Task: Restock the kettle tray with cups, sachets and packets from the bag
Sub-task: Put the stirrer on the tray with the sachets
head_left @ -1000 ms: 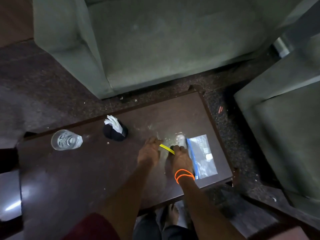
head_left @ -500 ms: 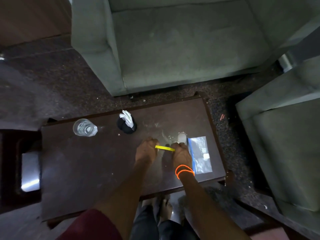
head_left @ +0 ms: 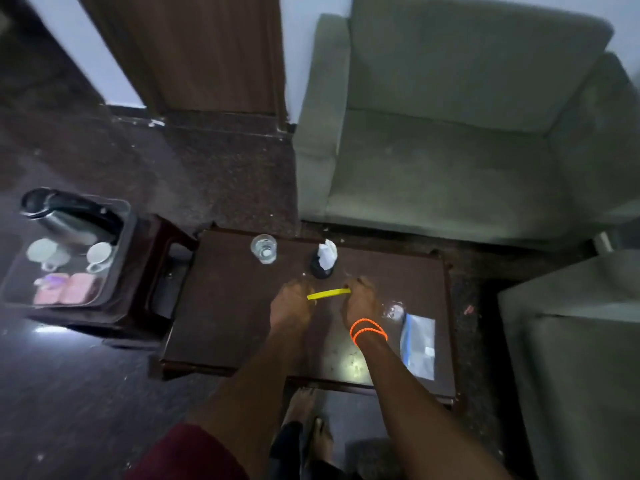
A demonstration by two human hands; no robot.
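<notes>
Kettle tray [head_left: 119,237], at the left edge of the frame on a side stand, already holds the kettle [head_left: 59,216], two white cups [head_left: 98,254] and pink packets [head_left: 74,289]. At centre, our left hand [head_left: 291,311] and right hand [head_left: 360,304] each pinch one end of a yellow sachet [head_left: 329,293] above the dark table [head_left: 225,306]. We judge restocking partly done: this sachet is not yet delivered (the bag [head_left: 419,344], lower right, looks nearly flat; its contents are unclear).
</notes>
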